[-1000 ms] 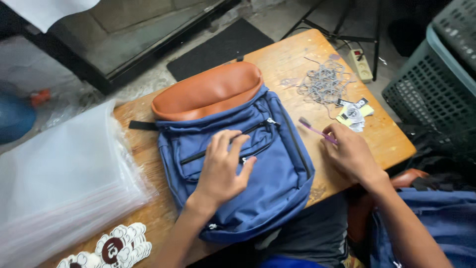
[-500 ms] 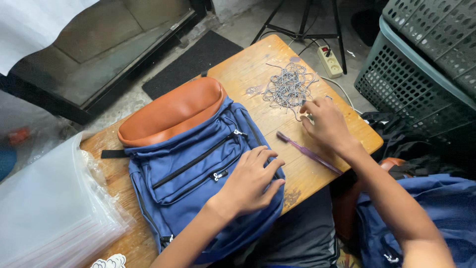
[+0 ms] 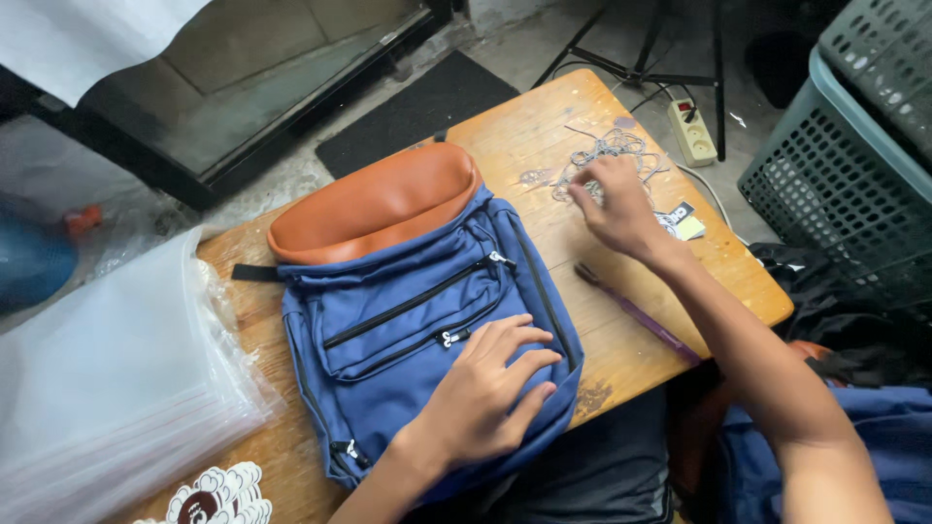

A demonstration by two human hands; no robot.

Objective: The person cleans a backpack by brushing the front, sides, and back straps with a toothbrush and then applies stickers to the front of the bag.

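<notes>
A blue backpack point(image 3: 408, 320) with a brown leather base point(image 3: 374, 204) lies flat on the wooden table point(image 3: 544, 126). My left hand point(image 3: 490, 393) rests palm-down on its lower front, fingers spread, close to the zip pulls. My right hand point(image 3: 612, 204) reaches across to a tangle of grey string loops point(image 3: 607, 155) at the table's far side, fingertips pinching into the pile. Whether a loop is in the fingers is not clear. A thin purple stick point(image 3: 636, 312) lies on the wood under my right forearm. Small paper tags point(image 3: 680, 223) sit beside that hand.
A stack of clear plastic bags point(image 3: 107, 378) covers the table's left end, with cloud-shaped stickers point(image 3: 209, 497) near it. A grey-green plastic crate point(image 3: 854, 165) stands at the right. A power strip point(image 3: 691, 131), black mat point(image 3: 417, 107) and stand legs are on the floor beyond.
My right hand has moved from the tags onto the string pile. The left hand stays flat on the backpack. The camera view has shifted, so the table sits differently in frame.
</notes>
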